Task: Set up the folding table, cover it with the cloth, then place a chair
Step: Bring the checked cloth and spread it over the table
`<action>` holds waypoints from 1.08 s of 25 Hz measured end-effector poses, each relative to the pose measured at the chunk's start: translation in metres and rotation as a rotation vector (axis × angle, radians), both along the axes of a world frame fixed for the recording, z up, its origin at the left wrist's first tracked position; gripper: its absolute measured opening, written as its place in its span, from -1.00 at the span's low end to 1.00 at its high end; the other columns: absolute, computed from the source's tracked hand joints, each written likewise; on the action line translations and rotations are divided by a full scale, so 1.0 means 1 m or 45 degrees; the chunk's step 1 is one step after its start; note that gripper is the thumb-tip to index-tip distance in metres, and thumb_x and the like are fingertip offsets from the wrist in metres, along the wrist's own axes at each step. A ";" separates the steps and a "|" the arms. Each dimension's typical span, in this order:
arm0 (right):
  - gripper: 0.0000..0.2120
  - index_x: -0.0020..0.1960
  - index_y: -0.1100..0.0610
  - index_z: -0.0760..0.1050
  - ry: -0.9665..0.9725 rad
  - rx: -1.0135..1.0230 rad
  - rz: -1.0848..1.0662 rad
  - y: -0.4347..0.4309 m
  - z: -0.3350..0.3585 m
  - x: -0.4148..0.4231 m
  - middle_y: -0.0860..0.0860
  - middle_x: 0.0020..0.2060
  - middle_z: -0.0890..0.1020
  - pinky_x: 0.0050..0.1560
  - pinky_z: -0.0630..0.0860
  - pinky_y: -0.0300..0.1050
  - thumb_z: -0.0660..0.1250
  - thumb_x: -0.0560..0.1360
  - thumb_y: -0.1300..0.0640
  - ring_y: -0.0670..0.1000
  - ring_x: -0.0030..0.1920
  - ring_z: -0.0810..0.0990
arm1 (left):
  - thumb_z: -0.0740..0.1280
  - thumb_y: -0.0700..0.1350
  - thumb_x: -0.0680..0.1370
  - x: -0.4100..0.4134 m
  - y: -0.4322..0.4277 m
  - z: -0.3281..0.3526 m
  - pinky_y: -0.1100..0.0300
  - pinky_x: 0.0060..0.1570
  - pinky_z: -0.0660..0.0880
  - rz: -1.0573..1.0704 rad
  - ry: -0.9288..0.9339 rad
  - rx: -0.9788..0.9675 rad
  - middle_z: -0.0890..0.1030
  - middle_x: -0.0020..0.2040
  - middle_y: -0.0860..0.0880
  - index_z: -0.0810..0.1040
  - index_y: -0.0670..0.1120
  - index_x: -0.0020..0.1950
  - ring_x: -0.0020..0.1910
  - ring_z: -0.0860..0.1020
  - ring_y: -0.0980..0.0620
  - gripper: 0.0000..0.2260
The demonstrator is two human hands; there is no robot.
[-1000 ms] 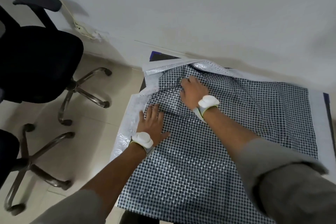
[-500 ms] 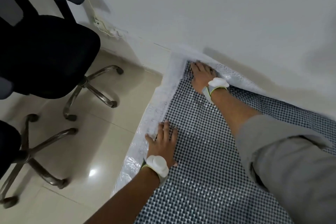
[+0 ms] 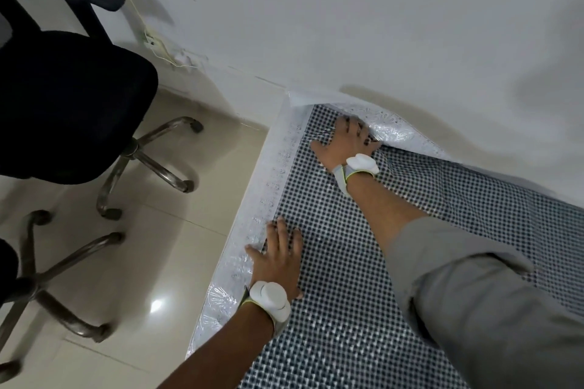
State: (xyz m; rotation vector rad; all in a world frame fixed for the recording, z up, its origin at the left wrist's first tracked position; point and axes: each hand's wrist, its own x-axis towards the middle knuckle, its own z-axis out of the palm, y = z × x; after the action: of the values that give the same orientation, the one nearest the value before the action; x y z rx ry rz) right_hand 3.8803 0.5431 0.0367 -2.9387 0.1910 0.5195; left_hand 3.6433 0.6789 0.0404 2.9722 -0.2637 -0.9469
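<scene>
Black mesh and chrome, our chair stands on the floor at the left, apart from the bench and not yet placed. Next comes our left hand, flat with fingers spread on the pale left edge of the cloth, gripping nothing. A second ago it lay farther in, close by the other hand.

The cloth itself has changed most. The bunched folds near the far left corner are gone and the checks lie smooth. The dark bench corner that showed then is now covered, so the bench is hidden beneath.

Our right hand has slid out to that far corner by the wall, palm down, fingers spread, pressing rather than holding. The cloth's far edge curls up against the wall there.

We judge the covering nearly finished, with the chair left to do.
</scene>
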 end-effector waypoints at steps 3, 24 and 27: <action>-0.23 0.58 0.09 0.16 -0.110 0.341 0.053 -0.029 0.009 -0.006 0.10 0.57 0.20 0.46 0.15 0.37 0.28 0.51 -0.26 0.21 0.56 0.13 | 0.45 0.30 0.38 0.014 -0.005 0.012 -0.39 0.30 0.27 -0.050 -0.037 0.038 0.13 0.52 -0.31 0.14 -0.14 0.50 0.48 0.18 -0.32 -0.10; -0.05 0.63 -0.02 -0.06 0.166 0.211 0.248 -0.114 -0.016 0.012 0.02 0.62 -0.02 0.51 -0.07 0.35 -0.14 0.43 -0.58 0.21 0.60 -0.05 | 0.55 0.16 0.36 0.097 -0.100 0.016 -0.52 0.30 0.21 -0.053 0.235 0.117 -0.39 0.58 -0.11 -0.30 0.04 0.61 0.57 -0.30 -0.26 0.18; 0.02 0.63 -0.05 -0.09 0.219 0.181 0.263 -0.099 -0.014 0.034 0.03 0.62 -0.04 0.48 -0.14 0.42 -0.15 0.36 -0.63 0.25 0.59 -0.07 | 0.55 0.19 0.36 0.100 -0.096 0.008 -0.50 0.29 0.25 -0.071 0.195 0.161 -0.41 0.57 -0.13 -0.33 0.04 0.60 0.56 -0.29 -0.27 0.19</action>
State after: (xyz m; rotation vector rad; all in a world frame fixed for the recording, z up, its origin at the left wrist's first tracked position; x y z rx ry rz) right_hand 3.9139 0.4442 0.0226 -2.7893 -0.1280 0.7813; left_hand 3.7435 0.5828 0.0484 2.9964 -0.2953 -1.2344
